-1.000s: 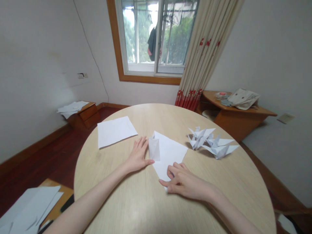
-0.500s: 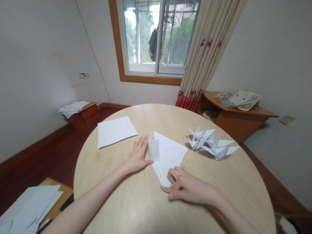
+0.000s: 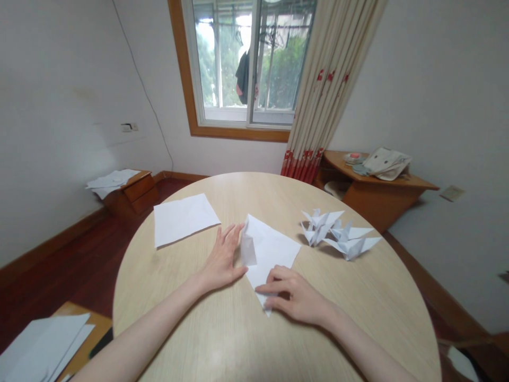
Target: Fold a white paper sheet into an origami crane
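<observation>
A white sheet folded into a triangle point(image 3: 270, 249) lies on the round wooden table point(image 3: 222, 339), with one small flap standing up at its left edge. My left hand point(image 3: 222, 257) lies flat and open on the table, fingertips against that raised flap. My right hand point(image 3: 292, 297) rests on the triangle's near point, index finger stretched along the paper's edge and the other fingers curled, pressing it down.
A flat white sheet point(image 3: 183, 217) lies at the table's far left. Several folded paper cranes point(image 3: 338, 233) sit at the right. More paper point(image 3: 40, 345) rests on a low surface at bottom left. A wooden side desk point(image 3: 382, 185) stands beyond the table.
My right hand has shifted left along the near point of the triangle, its index finger now laid out on the paper. The left hand has stayed in place. The view has shifted slightly.
</observation>
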`<state>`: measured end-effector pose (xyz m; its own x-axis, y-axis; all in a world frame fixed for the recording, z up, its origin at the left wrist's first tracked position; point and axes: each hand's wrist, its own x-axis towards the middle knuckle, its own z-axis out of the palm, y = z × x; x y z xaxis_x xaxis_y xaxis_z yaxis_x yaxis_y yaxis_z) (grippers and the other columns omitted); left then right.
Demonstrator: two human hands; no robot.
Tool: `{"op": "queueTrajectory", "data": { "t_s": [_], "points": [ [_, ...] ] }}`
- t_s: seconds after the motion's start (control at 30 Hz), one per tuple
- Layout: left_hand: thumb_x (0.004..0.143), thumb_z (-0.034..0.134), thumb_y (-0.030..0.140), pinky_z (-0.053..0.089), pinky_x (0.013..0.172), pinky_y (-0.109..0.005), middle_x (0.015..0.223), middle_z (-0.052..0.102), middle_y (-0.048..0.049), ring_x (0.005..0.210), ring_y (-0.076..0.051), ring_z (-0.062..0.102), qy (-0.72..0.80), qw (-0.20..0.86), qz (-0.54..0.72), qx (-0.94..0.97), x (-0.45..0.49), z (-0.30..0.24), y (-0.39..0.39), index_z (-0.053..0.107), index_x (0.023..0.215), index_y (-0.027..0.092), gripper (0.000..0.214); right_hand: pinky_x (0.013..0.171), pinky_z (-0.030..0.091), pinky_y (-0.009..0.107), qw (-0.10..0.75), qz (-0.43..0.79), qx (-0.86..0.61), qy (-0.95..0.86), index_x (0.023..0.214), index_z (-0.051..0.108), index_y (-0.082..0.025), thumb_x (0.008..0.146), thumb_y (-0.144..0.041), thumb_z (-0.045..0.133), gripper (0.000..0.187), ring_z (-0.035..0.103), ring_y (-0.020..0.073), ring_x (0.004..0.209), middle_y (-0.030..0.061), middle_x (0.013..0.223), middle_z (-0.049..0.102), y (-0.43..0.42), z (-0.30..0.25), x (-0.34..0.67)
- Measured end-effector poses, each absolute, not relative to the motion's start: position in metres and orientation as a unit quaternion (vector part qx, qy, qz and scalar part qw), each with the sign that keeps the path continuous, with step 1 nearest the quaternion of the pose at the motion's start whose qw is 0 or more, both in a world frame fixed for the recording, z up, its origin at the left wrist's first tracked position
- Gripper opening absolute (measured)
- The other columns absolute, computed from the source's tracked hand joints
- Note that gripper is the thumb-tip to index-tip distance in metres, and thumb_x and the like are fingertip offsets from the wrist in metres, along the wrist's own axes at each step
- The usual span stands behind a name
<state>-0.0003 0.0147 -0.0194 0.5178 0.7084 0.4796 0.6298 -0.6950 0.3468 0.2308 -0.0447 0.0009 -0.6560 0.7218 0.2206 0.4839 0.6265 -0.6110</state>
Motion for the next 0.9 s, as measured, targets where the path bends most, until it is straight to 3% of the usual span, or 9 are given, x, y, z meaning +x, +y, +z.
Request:
{"op": "queueTrajectory", "data": {
  "t_s": [0.17,0.3,0.37,0.43,0.63,0.8,0.9],
  "points": [
    [0.082,0.063,0.040,0.001,0.115,-0.056,0.148,0.034,-0.0121,0.138,-0.031,0.023,0.377,0.081,0.311,0.869,-0.001,-0.013,0.011,-0.007,0.150,0.023,0.099,0.074,0.044,0.035,0.290,0.140,-0.341,-0.883,0.100,0.072,-0.020,0.098,-0.037,0.041,0.036,0.056,0.0198,0.083,0.0080,0.087,0.065,-0.043,0.002,0.234],
    [0.090,0.050,0.046,0.005,0.116,-0.052,0.138,0.044,-0.0121,0.133,-0.029,0.032,0.368,0.084,0.343,0.860,-0.003,-0.006,0.009,0.027,0.146,0.022,0.066,0.076,0.045,0.036,0.302,0.086,-0.368,-0.875,0.104,0.070,-0.019,0.098,-0.030,0.040,0.032,0.057,0.0210,0.086,0.0092,0.091,0.065,-0.038,-0.001,0.236],
    [0.093,0.042,0.048,0.009,0.116,-0.050,0.132,0.049,-0.0104,0.128,-0.027,0.038,0.356,0.088,0.376,0.851,-0.004,-0.002,0.008,0.047,0.133,0.022,0.048,0.077,0.046,0.037,0.305,0.076,-0.382,-0.869,0.106,0.068,-0.018,0.098,-0.026,0.041,0.029,0.057,0.0218,0.089,0.0102,0.094,0.064,-0.035,-0.004,0.237],
    [0.095,0.034,0.053,0.012,0.115,-0.049,0.126,0.054,-0.0097,0.124,-0.026,0.043,0.345,0.097,0.408,0.840,-0.006,0.001,0.007,0.059,0.116,0.022,0.045,0.078,0.047,0.038,0.308,0.070,-0.390,-0.865,0.106,0.067,-0.017,0.097,-0.023,0.042,0.028,0.057,0.0223,0.090,0.0106,0.096,0.064,-0.032,-0.007,0.238],
    [0.093,0.018,0.066,0.039,0.100,-0.042,0.114,0.061,-0.0123,0.110,-0.026,0.054,0.332,0.164,0.462,0.806,-0.009,0.002,0.003,0.067,0.085,0.019,0.068,0.082,0.048,0.041,0.306,0.062,-0.409,-0.858,0.105,0.067,-0.020,0.094,-0.023,0.046,0.024,0.057,0.0233,0.095,0.0102,0.101,0.063,-0.027,-0.015,0.241],
    [0.091,0.015,0.069,0.042,0.095,-0.042,0.106,0.065,-0.0111,0.103,-0.027,0.057,0.379,0.216,0.482,0.760,-0.009,0.003,0.004,0.066,0.065,0.019,0.076,0.085,0.048,0.043,0.305,0.057,-0.422,-0.852,0.109,0.066,-0.023,0.093,-0.023,0.049,0.024,0.057,0.0239,0.098,0.0100,0.106,0.063,-0.026,-0.017,0.242],
    [0.093,0.026,0.063,0.043,0.093,-0.041,0.102,0.065,-0.0104,0.099,-0.026,0.058,0.408,0.240,0.504,0.722,-0.010,0.006,0.007,0.065,0.062,0.019,0.067,0.088,0.048,0.046,0.316,0.043,-0.429,-0.845,0.111,0.066,-0.023,0.091,-0.023,0.050,0.025,0.057,0.0255,0.101,0.0110,0.109,0.063,-0.024,-0.018,0.244]
  ]
}}
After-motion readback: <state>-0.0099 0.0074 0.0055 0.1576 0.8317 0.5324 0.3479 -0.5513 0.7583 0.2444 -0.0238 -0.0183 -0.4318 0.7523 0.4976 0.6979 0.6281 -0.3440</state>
